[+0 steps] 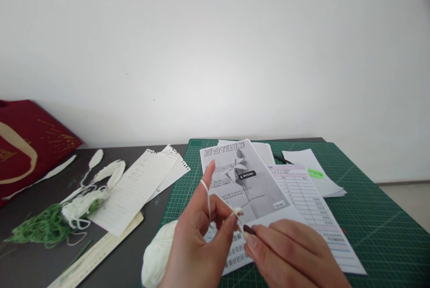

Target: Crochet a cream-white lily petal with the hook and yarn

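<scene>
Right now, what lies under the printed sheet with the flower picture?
The green cutting mat, and a white sheet peeks out behind its top edge. The left hand and right hand cover its lower part.

I take the cutting mat (369, 216) as my mark. On it lie an instruction sheet (248, 180) and, further right, a form (309, 203). A yarn ball (157, 252) sits at its near left edge. Left of it lie lined pages (134, 189), a ruler (97, 252), a yarn tangle (43, 227), then a bag (27, 144) farthest back.
</scene>
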Available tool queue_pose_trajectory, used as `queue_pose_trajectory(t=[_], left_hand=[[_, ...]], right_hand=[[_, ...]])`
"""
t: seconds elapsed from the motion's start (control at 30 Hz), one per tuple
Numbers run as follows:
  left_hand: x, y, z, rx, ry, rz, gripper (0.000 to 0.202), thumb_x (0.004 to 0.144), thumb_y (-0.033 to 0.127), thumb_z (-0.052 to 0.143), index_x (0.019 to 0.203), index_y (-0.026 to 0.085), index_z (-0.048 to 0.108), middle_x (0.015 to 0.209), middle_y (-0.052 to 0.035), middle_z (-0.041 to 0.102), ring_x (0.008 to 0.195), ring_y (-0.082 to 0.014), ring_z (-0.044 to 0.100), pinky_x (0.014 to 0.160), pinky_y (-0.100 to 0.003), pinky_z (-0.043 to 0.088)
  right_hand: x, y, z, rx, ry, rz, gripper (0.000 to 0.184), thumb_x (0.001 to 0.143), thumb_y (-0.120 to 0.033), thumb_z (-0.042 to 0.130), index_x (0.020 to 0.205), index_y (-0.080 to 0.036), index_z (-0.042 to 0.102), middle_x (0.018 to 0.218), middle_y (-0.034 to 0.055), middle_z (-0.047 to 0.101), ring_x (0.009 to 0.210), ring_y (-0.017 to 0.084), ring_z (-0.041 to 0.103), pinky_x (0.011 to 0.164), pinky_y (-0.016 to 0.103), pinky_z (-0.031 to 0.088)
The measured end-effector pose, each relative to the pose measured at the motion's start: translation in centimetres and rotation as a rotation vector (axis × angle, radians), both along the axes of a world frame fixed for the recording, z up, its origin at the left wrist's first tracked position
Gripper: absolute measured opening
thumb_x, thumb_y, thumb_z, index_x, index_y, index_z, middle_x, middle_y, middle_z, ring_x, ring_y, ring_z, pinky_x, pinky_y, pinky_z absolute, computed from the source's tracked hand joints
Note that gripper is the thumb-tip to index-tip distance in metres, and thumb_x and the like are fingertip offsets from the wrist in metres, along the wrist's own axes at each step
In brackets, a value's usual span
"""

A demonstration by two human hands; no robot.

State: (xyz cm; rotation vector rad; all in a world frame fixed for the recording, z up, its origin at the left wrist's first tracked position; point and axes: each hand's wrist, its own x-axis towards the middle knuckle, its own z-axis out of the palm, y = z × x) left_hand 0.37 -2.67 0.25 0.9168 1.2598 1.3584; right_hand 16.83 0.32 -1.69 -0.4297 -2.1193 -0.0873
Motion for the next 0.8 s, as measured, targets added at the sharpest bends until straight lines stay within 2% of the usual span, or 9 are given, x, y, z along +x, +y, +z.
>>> queue_pose_trajectory(t=[0.03,0.23,0.3,0.37,0.43,0.5,0.57,0.67,0.8], left_hand=[[-0.1,0.1,0.1,-0.004,-0.069,-0.009,0.084,0.078,0.022,0.069,0.149,0.028,0.023,0.064,0.0046,0.057,0.061,-0.0128,0.052,0.064,-0.027,0.042],[-0.9,1.1,0.3,-0.081,-0.435,-0.138,0.1,0.067,0.009,0.078,0.149,0.02,0.021,0.062,0.0043,0.062,0.058,-0.0114,0.058,0.064,-0.025,0.045],[-1.1,1.3,0.3,-0.093,-0.498,-0.148,0.102,0.065,0.007,0.079,0.148,0.016,0.02,0.061,0.0042,0.063,0.057,-0.0116,0.058,0.063,-0.025,0.045],[-1.1,1.3,0.3,-0.118,-0.527,-0.151,0.104,0.064,0.006,0.079,0.148,0.012,0.018,0.06,0.0034,0.064,0.056,-0.0118,0.058,0.063,-0.025,0.045],[-1.0,1.2,0.4,-0.117,-0.494,-0.137,0.105,0.064,0.008,0.079,0.148,0.011,0.017,0.059,0.0032,0.064,0.056,-0.012,0.058,0.062,-0.025,0.044],[-0.6,0.9,0.5,-0.068,-0.395,-0.068,0.103,0.066,0.01,0.078,0.149,0.016,0.017,0.06,0.0043,0.062,0.056,-0.0121,0.057,0.062,-0.025,0.045],[-0.2,0.5,0.6,0.008,-0.279,0.029,0.1,0.07,0.014,0.076,0.15,0.024,0.017,0.062,0.0056,0.061,0.058,-0.0118,0.055,0.064,-0.025,0.045],[0.4,0.2,0.5,0.076,-0.139,0.123,0.094,0.074,0.017,0.073,0.149,0.03,0.019,0.064,0.0064,0.058,0.06,-0.0113,0.052,0.065,-0.025,0.045],[0.6,0.2,0.1,0.09,-0.009,0.141,0.092,0.075,0.018,0.071,0.15,0.028,0.018,0.063,0.0064,0.056,0.061,-0.0117,0.051,0.065,-0.024,0.045]], right_hand=[[0.1,0.0,0.3,-0.134,-0.072,-0.021,0.017,0.086,-0.008,0.058,0.098,-0.013,0.069,0.085,0.0074,0.078,0.068,0.019,0.072,0.06,0.031,0.061],[0.1,1.2,1.2,-0.361,0.232,0.225,0.03,0.08,-0.001,0.061,0.105,-0.016,0.067,0.082,0.008,0.075,0.068,0.017,0.069,0.055,0.028,0.06],[0.1,1.3,0.9,-0.33,0.241,0.232,0.029,0.082,-0.003,0.06,0.106,-0.016,0.067,0.084,0.008,0.075,0.069,0.017,0.069,0.056,0.028,0.06],[0.0,1.2,0.2,-0.16,0.187,0.164,0.024,0.084,-0.005,0.059,0.104,-0.015,0.067,0.084,0.0082,0.077,0.07,0.017,0.07,0.057,0.028,0.061],[-0.3,0.8,-0.6,0.047,0.067,0.048,0.018,0.086,-0.009,0.059,0.098,-0.015,0.07,0.083,0.0054,0.079,0.069,0.017,0.072,0.058,0.026,0.062],[-0.6,0.4,-1.2,0.261,0.097,-0.063,0.02,0.086,-0.006,0.058,0.088,-0.02,0.072,0.073,0.0008,0.079,0.059,0.015,0.071,0.054,0.025,0.062],[-0.9,0.1,-1.2,0.322,0.07,-0.135,0.023,0.088,-0.006,0.055,0.083,-0.02,0.073,0.07,0.0001,0.078,0.053,0.015,0.07,0.055,0.025,0.062],[-0.9,-0.4,-0.1,0.241,-0.019,-0.147,0.021,0.089,-0.009,0.056,0.085,-0.02,0.073,0.074,0.0027,0.079,0.055,0.016,0.071,0.056,0.025,0.062],[-0.6,-0.8,0.9,0.088,-0.063,-0.117,0.017,0.089,-0.012,0.057,0.092,-0.02,0.072,0.078,0.0057,0.079,0.062,0.018,0.073,0.057,0.025,0.062]])
